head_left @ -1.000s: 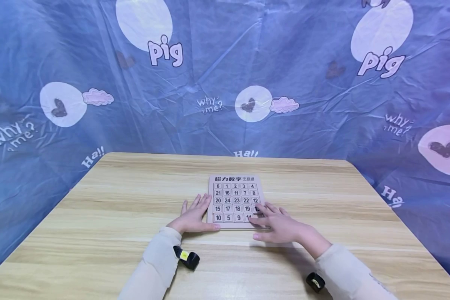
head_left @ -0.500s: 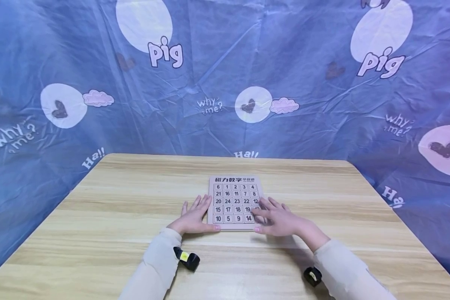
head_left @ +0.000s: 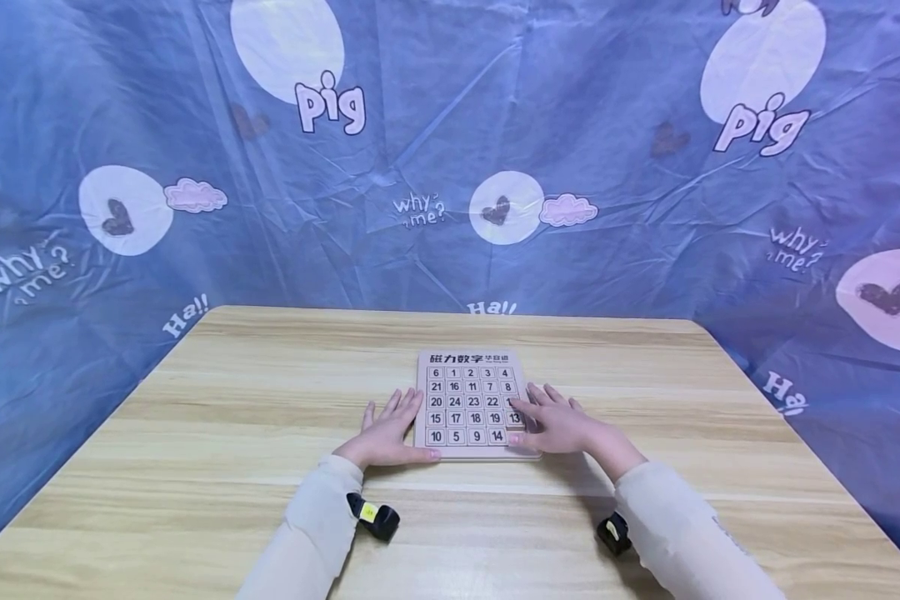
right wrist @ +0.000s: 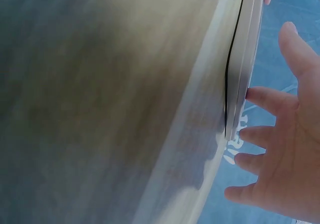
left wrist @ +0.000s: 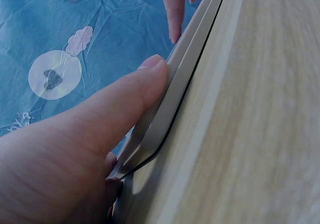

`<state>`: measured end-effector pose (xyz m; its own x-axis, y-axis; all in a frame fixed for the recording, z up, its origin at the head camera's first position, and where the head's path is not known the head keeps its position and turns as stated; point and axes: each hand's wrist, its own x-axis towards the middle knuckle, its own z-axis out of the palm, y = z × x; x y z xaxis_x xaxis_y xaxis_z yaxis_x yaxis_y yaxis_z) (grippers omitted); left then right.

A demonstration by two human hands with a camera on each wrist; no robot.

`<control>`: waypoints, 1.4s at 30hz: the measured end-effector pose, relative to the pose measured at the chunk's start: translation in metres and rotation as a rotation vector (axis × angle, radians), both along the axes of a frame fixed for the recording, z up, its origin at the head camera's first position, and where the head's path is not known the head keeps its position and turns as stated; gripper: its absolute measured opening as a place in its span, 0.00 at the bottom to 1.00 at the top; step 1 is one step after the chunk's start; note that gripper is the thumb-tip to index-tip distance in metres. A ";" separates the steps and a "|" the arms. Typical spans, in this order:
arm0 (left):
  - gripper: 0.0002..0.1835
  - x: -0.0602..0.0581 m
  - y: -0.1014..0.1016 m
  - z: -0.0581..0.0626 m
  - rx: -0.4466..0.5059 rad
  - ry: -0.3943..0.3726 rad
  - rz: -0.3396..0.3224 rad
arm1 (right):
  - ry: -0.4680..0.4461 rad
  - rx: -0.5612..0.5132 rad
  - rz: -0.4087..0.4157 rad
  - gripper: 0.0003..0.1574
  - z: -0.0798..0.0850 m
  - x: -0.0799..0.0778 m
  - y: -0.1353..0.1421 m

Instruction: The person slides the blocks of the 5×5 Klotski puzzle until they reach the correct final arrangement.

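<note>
A pale number slide puzzle (head_left: 472, 452) lies flat on the table, its tiles in rows under a line of black Chinese characters. My left hand (head_left: 386, 440) rests at its lower left corner, fingers spread along the left side and thumb on the near edge. In the left wrist view that thumb (left wrist: 120, 98) presses against the frame. My right hand (head_left: 562, 427) is over the right side, its index fingertip at tile 12, which it partly covers. Its thumb hovers over or touches the bottom right slot beside tile 14; contact is unclear. The right wrist view shows those fingers (right wrist: 270, 99) extended.
The wood-grain table (head_left: 270, 358) extends around the puzzle on all sides. Behind it hangs a blue printed cloth (head_left: 420, 150). Black wrist cameras (head_left: 378, 521) sit on both light sleeves.
My right hand has moved up and slightly left, its index finger going from near tile 14 past tile 13 to tile 12. Tile 13 is uncovered now. My left hand has stayed still.
</note>
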<state>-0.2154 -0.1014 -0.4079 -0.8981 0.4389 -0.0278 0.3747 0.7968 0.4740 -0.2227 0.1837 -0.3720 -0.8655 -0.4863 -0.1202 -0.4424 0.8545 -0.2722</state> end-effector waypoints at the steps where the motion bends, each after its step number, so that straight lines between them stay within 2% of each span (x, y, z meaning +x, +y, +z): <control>1: 0.56 0.000 0.000 0.000 0.001 0.001 0.000 | 0.000 0.002 -0.002 0.46 0.000 0.000 0.000; 27: 0.56 -0.002 -0.001 -0.002 0.006 -0.002 -0.001 | 0.039 0.013 0.070 0.45 0.000 0.020 0.004; 36: 0.56 -0.002 0.000 -0.002 -0.007 0.003 0.002 | 0.022 0.013 0.079 0.44 0.004 0.019 0.003; 42: 0.56 -0.002 0.000 -0.002 -0.003 0.004 0.000 | 0.012 -0.022 0.120 0.43 0.009 0.011 -0.011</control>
